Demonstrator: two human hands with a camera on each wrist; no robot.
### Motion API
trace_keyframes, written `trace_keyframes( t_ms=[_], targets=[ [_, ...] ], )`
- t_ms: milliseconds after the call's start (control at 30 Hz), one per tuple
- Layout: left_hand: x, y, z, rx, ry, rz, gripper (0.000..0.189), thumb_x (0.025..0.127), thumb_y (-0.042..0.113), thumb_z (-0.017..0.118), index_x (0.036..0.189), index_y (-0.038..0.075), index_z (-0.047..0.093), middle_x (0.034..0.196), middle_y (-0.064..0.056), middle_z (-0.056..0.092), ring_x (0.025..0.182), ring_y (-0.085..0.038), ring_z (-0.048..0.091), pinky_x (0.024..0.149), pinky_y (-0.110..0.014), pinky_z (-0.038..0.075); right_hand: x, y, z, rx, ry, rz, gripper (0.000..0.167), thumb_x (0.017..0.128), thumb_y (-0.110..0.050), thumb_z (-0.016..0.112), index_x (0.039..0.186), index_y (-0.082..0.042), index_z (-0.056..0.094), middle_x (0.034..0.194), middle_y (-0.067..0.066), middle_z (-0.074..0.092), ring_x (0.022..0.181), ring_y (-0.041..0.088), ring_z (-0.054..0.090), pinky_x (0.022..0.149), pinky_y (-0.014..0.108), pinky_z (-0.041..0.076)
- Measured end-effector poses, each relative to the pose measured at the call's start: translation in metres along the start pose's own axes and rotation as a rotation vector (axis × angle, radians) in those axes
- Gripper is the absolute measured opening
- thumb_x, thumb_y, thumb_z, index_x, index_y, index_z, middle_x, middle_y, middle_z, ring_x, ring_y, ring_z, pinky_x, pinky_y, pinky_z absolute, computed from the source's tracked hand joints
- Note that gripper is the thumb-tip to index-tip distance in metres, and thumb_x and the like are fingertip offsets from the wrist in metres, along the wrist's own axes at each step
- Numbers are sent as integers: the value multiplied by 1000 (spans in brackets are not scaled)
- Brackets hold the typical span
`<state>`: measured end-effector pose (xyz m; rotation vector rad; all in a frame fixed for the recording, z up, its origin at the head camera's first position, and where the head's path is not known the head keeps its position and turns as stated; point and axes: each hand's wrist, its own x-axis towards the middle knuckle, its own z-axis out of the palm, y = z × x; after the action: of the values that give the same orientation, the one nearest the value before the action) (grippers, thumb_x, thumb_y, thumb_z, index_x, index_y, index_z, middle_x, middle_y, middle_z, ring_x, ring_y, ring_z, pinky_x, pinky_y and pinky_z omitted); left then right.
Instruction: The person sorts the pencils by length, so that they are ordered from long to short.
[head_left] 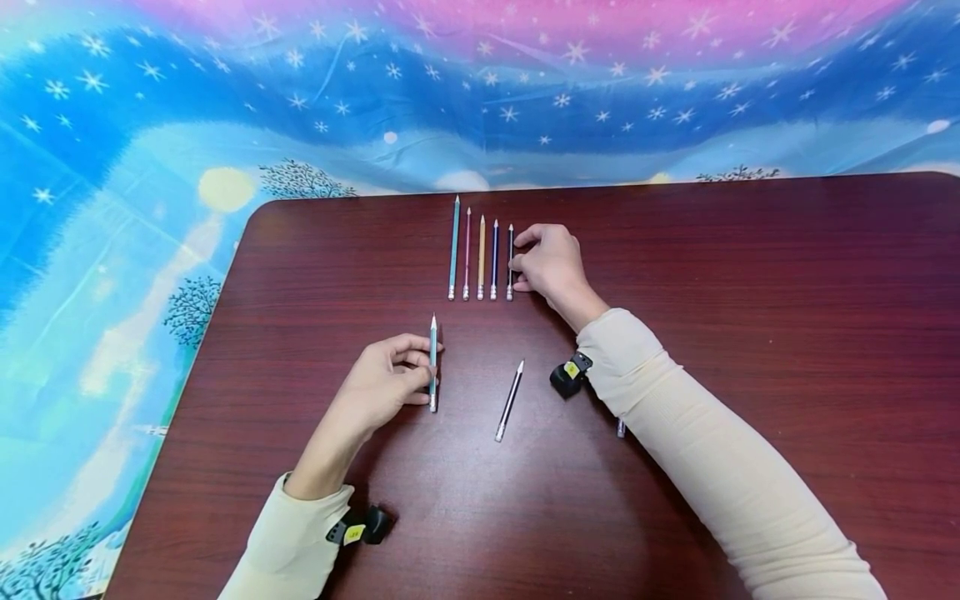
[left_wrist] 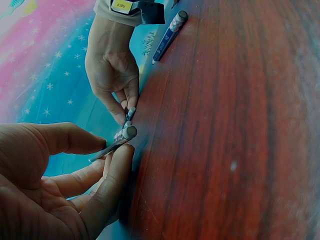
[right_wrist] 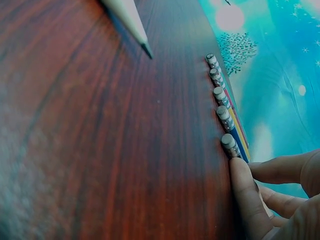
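Note:
A teal pencil [head_left: 432, 375] with its tip pointing away is pinched between the thumb and fingers of my left hand [head_left: 386, 379]. In the left wrist view its eraser end [left_wrist: 129, 132] faces the camera. Farther back, my right hand [head_left: 553, 265] pinches a dark pencil [head_left: 511, 258] at the right end of a row. Beside it in that row lie a dark blue pencil [head_left: 495, 258], a yellow pencil [head_left: 482, 258], a dark pink pencil [head_left: 468, 254] and a long light blue pencil [head_left: 453, 250], eraser ends lined up toward me.
Between the arms, a loose dark pencil [head_left: 510, 402] lies slanted on the brown table [head_left: 787, 333]. Another pencil [head_left: 621, 429] is mostly hidden under the right sleeve. A snowflake-patterned cloth [head_left: 480, 92] hangs behind the table's far edge.

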<state>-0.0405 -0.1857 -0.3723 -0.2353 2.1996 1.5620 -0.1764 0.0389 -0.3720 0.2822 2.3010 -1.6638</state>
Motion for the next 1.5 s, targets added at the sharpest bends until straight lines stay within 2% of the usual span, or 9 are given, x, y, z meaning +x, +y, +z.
trace_keyframes(
  t_ms=[967,1500],
  targets=[
    [1,1,0,-11,-1,-3,35,97,-5,56,131,-4,63,101,-11,64,81,-11,65,71,-27,64,1,0,1,-9,8,-4,29,96,5,66,125,1,68,88,10,63,53,10,63,54,24,61],
    [1,-1,0,-11,-1,13,35,96,-4,56,130,-4,64,98,-9,64,79,-10,65,69,-27,63,2,1,1,8,0,2,30,96,5,66,126,1,67,90,11,64,52,9,63,53,24,60]
  ],
)
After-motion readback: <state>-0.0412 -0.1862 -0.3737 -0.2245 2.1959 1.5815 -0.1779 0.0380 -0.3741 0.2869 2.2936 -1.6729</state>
